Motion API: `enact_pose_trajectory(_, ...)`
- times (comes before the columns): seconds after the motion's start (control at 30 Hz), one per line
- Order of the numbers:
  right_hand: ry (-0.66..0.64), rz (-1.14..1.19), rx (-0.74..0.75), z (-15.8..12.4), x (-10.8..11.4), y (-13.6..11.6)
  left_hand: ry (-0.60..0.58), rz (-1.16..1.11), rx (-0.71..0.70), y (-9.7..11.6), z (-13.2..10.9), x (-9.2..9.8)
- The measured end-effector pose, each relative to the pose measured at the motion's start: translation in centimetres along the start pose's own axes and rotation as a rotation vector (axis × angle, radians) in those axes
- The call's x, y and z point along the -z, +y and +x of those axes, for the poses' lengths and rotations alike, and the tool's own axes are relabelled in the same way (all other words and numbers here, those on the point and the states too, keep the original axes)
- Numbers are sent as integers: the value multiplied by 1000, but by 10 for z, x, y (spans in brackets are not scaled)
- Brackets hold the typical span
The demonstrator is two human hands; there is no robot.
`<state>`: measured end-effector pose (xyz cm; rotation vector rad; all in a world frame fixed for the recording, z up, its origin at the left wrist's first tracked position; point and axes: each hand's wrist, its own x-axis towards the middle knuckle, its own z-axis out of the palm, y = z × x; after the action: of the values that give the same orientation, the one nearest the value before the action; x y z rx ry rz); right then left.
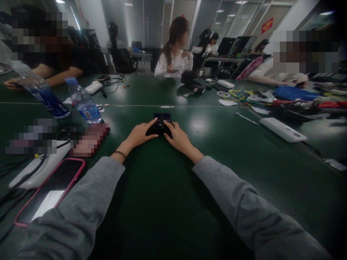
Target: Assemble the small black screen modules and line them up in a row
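Observation:
A small black device (159, 126) with two dark, glossy squares on its far part sits on the green table (159, 202) in front of me. I cannot make out its exact kind. My left hand (139, 133) grips its left side, the thumb and fingers closed around the edge. From the right, my right hand (180, 137) holds it the same way, with a fingertip on top. The palms and some fingers partly hide the device's sides.
To the left stand two plastic bottles, one dark blue (50, 97) and one clear (84, 103), near a pink-cased phone (51, 191) and a white power bank (40, 162). At right lie a wrench (246, 118), a white box (283, 130) and heaped cables. Several people sit beyond.

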<state>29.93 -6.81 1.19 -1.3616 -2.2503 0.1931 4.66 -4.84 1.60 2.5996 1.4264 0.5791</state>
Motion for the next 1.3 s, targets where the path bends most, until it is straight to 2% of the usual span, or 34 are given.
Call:
enact_pose_trajectory(0.4,14,-23,24,1,-2,-1,33,69,22,5,0,-1)
enact_pose_trajectory(0.77,-10,-12,-18,1,1,-4,6,40,44,7,1,1)
enact_pose_trajectory(1.1,-2,-45,-3,3,0,-3,47,44,23,7,1,0)
enact_pose_trajectory(1.3,19,-75,-12,3,-1,-2,18,41,28,9,1,3)
